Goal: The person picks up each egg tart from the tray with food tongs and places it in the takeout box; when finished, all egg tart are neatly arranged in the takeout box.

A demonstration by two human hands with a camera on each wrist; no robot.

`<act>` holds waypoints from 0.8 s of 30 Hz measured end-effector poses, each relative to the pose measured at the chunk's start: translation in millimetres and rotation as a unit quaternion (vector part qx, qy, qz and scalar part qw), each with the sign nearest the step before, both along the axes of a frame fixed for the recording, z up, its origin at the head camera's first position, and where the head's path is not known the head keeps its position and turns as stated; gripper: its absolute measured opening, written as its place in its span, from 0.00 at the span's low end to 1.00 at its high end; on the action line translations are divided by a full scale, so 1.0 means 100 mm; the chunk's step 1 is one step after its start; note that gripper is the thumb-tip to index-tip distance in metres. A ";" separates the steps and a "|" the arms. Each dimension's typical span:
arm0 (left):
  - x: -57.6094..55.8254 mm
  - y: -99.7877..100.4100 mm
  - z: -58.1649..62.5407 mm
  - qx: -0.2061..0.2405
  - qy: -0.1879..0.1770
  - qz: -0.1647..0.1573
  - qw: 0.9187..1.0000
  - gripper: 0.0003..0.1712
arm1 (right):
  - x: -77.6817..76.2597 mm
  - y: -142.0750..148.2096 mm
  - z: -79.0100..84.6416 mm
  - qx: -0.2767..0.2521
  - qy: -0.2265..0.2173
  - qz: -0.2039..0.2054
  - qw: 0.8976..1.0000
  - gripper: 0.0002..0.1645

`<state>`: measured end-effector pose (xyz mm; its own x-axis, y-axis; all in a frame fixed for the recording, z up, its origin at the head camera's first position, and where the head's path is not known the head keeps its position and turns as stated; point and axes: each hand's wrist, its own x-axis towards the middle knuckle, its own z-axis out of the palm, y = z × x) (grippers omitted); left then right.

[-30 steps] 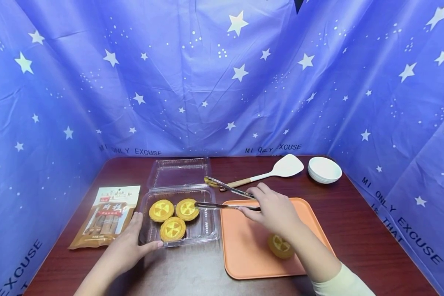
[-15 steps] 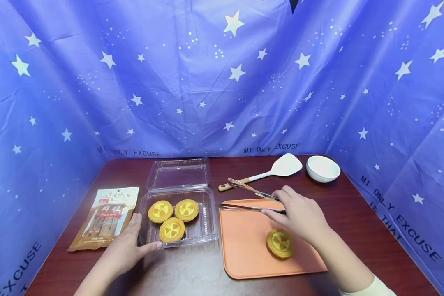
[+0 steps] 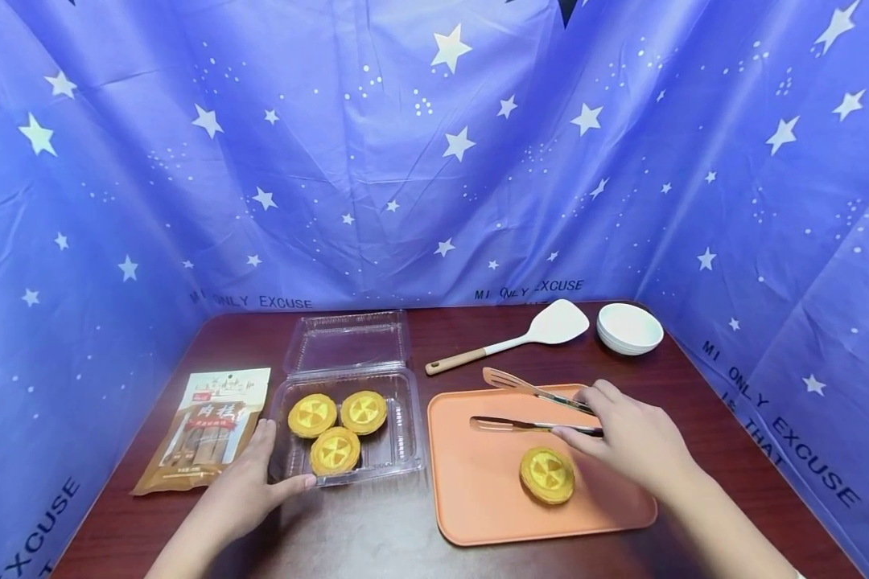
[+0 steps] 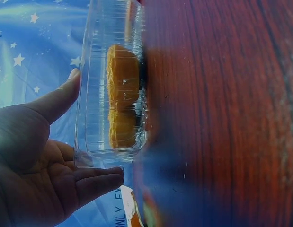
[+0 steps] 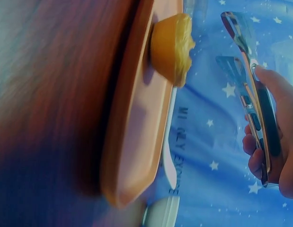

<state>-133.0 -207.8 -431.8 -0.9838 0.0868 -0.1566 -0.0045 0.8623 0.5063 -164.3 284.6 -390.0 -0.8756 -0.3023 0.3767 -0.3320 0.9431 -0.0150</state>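
Observation:
My right hand holds metal tongs above the orange tray. The tongs' arms are spread with nothing between them, as the right wrist view also shows. One egg tart lies on the tray, below the tongs. On the left, a clear plastic box with its lid folded back holds three egg tarts. My left hand rests at the box's near left corner, thumb at the front rim and fairly straight fingers along the side, as the left wrist view shows.
A snack packet lies left of the box, close to my left hand. Behind the tray lies a white spatula with a wooden handle. White bowls stand at the back right. A blue star-patterned curtain surrounds the table.
My right hand has drawn the tongs rightward, away from the box to above the tray. The tart on the tray is now uncovered to view. My left hand has stayed in place.

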 end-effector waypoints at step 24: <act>0.01 0.00 0.02 -0.002 -0.005 0.001 1.000 0.71 | 0.37 0.71 -0.11 0.027 0.035 0.062 0.997 0.25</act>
<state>-132.0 -207.3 -429.6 -0.9825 0.0845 -0.1659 -0.0106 0.8641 0.5032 -127.7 355.8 -401.5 -0.8021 -0.4279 0.4167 -0.4447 0.8936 0.0616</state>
